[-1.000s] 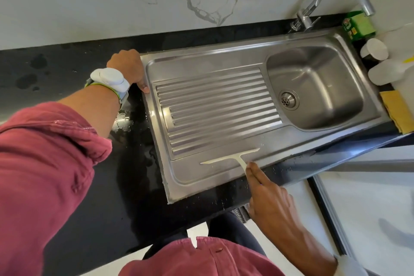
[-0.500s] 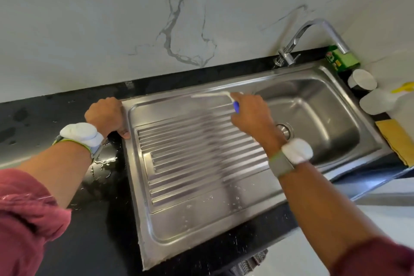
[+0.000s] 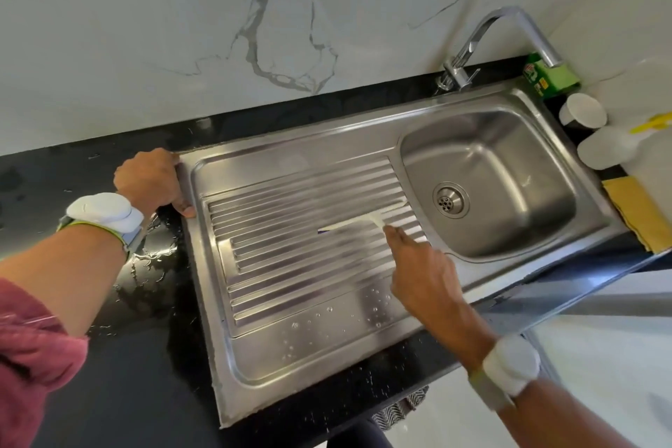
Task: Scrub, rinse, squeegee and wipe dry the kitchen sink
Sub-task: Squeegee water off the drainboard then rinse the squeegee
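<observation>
A stainless steel sink [image 3: 367, 367] is set in a black countertop, with a ribbed drainboard on the left and a basin with a round drain [image 3: 450, 200] on the right. My right hand [image 3: 422, 269] grips the handle of a white squeegee [image 3: 360, 218], index finger laid along it. The blade lies blurred across the ribs in the middle of the drainboard. My left hand [image 3: 152, 182] grips the sink's back left corner, thumb on the rim. Water drops dot the flat front strip of the drainboard.
A chrome tap [image 3: 505, 33] rises behind the basin. A green sponge pack [image 3: 545, 76], two white containers [image 3: 596, 131] and a yellow cloth [image 3: 636, 215] sit to the right of the sink. Water is pooled on the black countertop [image 3: 152, 265] left of the sink.
My right hand has pulled the squeegee from the back of the drainboard toward me to its middle. A second ago it was at the front edge. My left hand has stayed on the corner.
</observation>
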Available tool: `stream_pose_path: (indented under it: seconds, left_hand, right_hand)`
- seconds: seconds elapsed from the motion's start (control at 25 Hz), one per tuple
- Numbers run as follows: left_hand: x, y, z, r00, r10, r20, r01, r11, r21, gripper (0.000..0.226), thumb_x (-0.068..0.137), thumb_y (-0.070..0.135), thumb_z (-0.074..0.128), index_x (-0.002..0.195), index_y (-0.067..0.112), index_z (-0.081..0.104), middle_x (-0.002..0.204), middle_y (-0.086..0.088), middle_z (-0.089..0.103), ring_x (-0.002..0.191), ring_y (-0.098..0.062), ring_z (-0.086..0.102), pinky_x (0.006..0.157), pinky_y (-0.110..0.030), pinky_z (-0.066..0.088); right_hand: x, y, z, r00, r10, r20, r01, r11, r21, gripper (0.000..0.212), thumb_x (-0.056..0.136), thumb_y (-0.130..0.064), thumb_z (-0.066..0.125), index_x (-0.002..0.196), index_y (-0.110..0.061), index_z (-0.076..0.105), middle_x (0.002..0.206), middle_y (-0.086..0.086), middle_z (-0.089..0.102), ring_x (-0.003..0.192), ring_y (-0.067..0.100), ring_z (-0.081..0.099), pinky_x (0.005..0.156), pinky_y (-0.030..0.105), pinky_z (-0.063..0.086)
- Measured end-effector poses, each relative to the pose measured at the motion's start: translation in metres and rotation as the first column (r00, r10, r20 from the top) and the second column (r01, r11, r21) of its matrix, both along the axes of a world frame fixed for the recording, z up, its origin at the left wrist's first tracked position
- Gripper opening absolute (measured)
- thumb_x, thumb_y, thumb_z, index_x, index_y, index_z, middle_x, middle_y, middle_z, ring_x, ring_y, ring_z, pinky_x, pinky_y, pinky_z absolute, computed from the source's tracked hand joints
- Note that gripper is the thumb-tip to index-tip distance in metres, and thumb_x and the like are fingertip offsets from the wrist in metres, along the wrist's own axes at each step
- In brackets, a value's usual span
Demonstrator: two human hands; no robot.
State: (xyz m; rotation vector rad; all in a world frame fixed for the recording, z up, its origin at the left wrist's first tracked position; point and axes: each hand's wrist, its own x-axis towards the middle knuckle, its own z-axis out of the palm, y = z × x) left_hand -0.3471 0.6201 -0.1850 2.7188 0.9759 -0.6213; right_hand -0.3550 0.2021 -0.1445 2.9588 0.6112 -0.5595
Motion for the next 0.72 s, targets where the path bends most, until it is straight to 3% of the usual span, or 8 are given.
stream_pose_path:
  seconds: [0.16, 0.28, 0.36, 0.44, 0.52, 0.6, 0.72]
  left_hand:
    - [-0.003, 0.003, -0.001, 1.0, 0.016, 0.016, -0.015, 1.0, -0.023, 0.096, 0.051, 0.028, 0.104, 0.136, 0.015, 0.062, 0.113, -0.021, 0.07, 0.107, -0.048, 0.066, 0.097, -0.054, 0.054]
    - [-0.003, 0.005, -0.002, 1.0, 0.016, -0.012, -0.016, 0.999, -0.031, 0.105, 0.046, 0.034, 0.105, 0.138, 0.012, 0.059, 0.116, -0.021, 0.069, 0.109, -0.047, 0.065, 0.101, -0.055, 0.051]
    - [-0.006, 0.002, 0.001, 1.0, 0.015, -0.027, -0.016, 0.999, -0.048, 0.114, 0.041, 0.036, 0.106, 0.141, 0.014, 0.056, 0.119, -0.02, 0.068, 0.112, -0.046, 0.064, 0.101, -0.054, 0.051]
    - [-0.008, 0.002, -0.001, 0.999, 0.019, -0.035, -0.021, 0.998, -0.053, 0.123, 0.034, 0.039, 0.106, 0.143, 0.015, 0.054, 0.125, -0.019, 0.067, 0.117, -0.045, 0.063, 0.103, -0.053, 0.051]
    - [-0.008, 0.013, -0.012, 0.999, 0.02, -0.049, -0.022, 0.998, -0.054, 0.13, 0.03, 0.043, 0.105, 0.146, 0.018, 0.051, 0.138, -0.015, 0.062, 0.125, -0.043, 0.06, 0.107, -0.053, 0.048]
    - [0.001, 0.018, -0.02, 0.998, 0.036, -0.047, -0.037, 0.999, -0.018, 0.135, 0.027, 0.047, 0.104, 0.149, 0.022, 0.049, 0.143, -0.012, 0.06, 0.128, -0.042, 0.058, 0.108, -0.053, 0.047]
    - [0.001, 0.009, -0.01, 0.997, 0.042, -0.059, -0.041, 0.999, 0.021, 0.127, 0.034, 0.042, 0.105, 0.148, 0.026, 0.051, 0.131, -0.012, 0.066, 0.117, -0.041, 0.064, 0.098, -0.049, 0.056]
  right_hand:
    - [-0.055, -0.034, 0.003, 0.994, -0.051, -0.1, 0.053, 0.999, 0.011, 0.081, 0.099, -0.002, 0.049, 0.165, -0.025, 0.009, 0.158, -0.007, 0.043, 0.062, 0.012, 0.05, 0.073, 0.03, 0.058]
    - [-0.084, -0.052, 0.009, 0.983, -0.094, -0.156, 0.095, 0.995, 0.0, 0.082, 0.097, -0.005, 0.044, 0.165, -0.034, 0.009, 0.166, -0.017, 0.031, 0.069, 0.015, 0.056, 0.064, 0.025, 0.046]
    - [-0.085, -0.056, 0.029, 0.975, -0.148, -0.164, 0.153, 0.988, 0.018, 0.082, 0.094, -0.011, 0.049, 0.162, -0.045, 0.018, 0.158, -0.02, 0.045, 0.081, 0.018, 0.065, 0.065, 0.024, 0.047]
    - [-0.068, -0.05, 0.051, 0.956, -0.236, -0.172, 0.252, 0.965, 0.077, 0.08, 0.092, -0.018, 0.058, 0.157, -0.053, 0.027, 0.12, -0.01, 0.07, 0.077, 0.016, 0.061, 0.061, 0.02, 0.045]
    - [-0.028, -0.036, 0.063, 0.956, -0.272, -0.11, 0.29, 0.935, 0.203, 0.079, 0.089, -0.019, 0.065, 0.153, -0.054, 0.034, 0.084, -0.007, 0.065, 0.067, 0.015, 0.059, 0.062, 0.024, 0.047]
    - [0.033, -0.02, 0.058, 0.972, -0.233, -0.022, 0.23, 0.938, 0.258, 0.074, 0.089, -0.017, 0.064, 0.15, -0.048, 0.037, 0.078, -0.005, 0.06, 0.073, 0.023, 0.066, 0.068, 0.036, 0.057]
    - [0.1, 0.028, 0.031, 0.982, -0.19, -0.001, 0.183, 0.945, 0.272, 0.07, 0.091, -0.012, 0.057, 0.153, -0.04, 0.038, 0.102, 0.008, 0.068, 0.097, 0.038, 0.069, 0.081, 0.042, 0.056]
